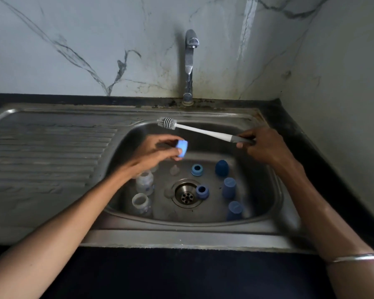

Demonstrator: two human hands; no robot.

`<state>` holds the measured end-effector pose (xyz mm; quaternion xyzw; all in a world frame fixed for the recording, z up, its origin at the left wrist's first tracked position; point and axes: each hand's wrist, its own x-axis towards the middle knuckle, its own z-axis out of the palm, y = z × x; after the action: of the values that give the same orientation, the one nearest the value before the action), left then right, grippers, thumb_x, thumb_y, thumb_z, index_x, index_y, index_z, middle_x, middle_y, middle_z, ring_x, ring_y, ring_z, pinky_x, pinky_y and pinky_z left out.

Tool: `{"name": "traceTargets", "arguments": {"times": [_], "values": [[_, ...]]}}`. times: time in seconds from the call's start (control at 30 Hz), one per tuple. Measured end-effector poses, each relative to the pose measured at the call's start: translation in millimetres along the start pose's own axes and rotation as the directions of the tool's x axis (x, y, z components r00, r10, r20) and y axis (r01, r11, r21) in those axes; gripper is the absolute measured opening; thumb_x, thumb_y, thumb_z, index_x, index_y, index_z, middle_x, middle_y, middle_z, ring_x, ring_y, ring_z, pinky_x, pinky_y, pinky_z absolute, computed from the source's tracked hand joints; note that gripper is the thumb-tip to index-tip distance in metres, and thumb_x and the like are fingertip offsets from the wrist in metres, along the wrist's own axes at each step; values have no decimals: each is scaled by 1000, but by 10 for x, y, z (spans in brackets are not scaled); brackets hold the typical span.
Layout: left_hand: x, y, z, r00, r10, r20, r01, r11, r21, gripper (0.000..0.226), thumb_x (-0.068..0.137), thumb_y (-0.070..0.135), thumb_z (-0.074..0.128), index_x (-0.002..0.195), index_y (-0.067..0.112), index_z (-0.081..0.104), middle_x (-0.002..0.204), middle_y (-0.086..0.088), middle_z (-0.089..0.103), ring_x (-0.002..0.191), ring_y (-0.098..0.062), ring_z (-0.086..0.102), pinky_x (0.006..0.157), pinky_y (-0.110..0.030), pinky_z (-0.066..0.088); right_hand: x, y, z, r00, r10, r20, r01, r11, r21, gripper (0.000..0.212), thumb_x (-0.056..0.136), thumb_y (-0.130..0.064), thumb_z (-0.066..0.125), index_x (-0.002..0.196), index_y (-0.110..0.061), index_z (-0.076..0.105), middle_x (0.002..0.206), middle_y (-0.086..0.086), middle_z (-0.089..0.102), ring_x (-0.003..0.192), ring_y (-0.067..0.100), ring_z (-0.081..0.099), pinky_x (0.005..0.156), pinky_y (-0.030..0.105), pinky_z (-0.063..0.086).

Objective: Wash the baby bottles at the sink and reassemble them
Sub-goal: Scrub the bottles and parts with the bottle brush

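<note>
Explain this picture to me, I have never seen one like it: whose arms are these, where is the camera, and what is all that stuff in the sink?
There is no machine here: the camera sits on a person's head, looking down at their own arms. The left hand pinches a light blue cap. The right hand grips a bottle brush by its handle. Down in the steel sink lie clear bottles, blue rings and dark blue caps around the drain. No water shows at the tap.
</note>
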<state>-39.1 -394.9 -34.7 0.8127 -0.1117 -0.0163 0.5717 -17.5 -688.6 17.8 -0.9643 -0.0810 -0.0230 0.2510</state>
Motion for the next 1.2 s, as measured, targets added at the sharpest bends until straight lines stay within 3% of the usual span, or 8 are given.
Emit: {"name": "traceTargets", "arguments": {"times": [0.1,0.2,0.3,0.43,0.63,0.77,0.9,1.2], "values": [[-87,-15,-220,971,-94,-219,0,919,-394,33,93,-4,59,126,-1,61,106,-12,72,92,-28,74,89,-30,58,36,2,-10,998,-27,63,29,999,-33,30,91,-24,66,121,-22,67,116,3,67,105,16,57,96,34,44],[-123,-88,-349,922,-184,-342,-16,862,-507,30,99,-6,48,127,0,58,103,-14,68,86,-21,72,81,-24,59,35,-3,-19,991,-64,122,70,996,-51,26,91,-24,66,116,-24,68,113,2,68,105,17,59,99,41,46],[-112,-137,-428,887,-240,-394,0,854,-520,30,103,-2,42,127,6,58,99,-14,64,80,-19,66,72,-22,57,1,-48,-15,980,-123,154,129,991,-29,17,90,-22,66,102,-34,65,102,-2,68,96,16,61,91,38,49],[-57,-129,-503,899,-237,-368,17,859,-511,29,106,4,38,121,15,61,91,-11,65,72,-17,63,70,-23,56,-36,-132,20,969,-184,164,190,981,-24,19,92,-19,64,97,-37,60,93,-10,63,92,12,59,78,26,39],[3,-175,-558,894,-243,-377,57,895,-442,30,109,17,36,125,8,60,94,-14,65,63,-18,60,59,-24,54,-163,-319,81,977,-191,93,188,981,37,26,91,-18,67,115,-27,64,104,-9,57,101,8,51,88,25,37],[24,-181,-529,884,-178,-433,57,959,-278,28,110,22,35,111,9,59,86,-11,67,58,-17,55,55,-22,51,-229,-372,102,987,-160,13,159,986,49,27,89,-25,68,117,-27,67,116,0,66,108,17,59,92,28,44],[58,-232,-502,892,-84,-444,46,994,-95,29,110,20,31,112,9,58,97,-18,63,59,-15,57,57,-20,53,-324,-421,92,983,-179,41,178,984,31,37,94,-27,62,130,-33,61,130,-3,62,118,15,55,89,22,36],[156,-263,-549,867,-135,-479,-52,933,-356,30,108,8,38,124,-8,59,107,-19,64,83,-19,62,68,-20,57,-219,-403,106,973,-187,138,190,982,-2,37,95,-31,59,132,-27,59,129,3,63,100,9,50,86,24,36]]}}
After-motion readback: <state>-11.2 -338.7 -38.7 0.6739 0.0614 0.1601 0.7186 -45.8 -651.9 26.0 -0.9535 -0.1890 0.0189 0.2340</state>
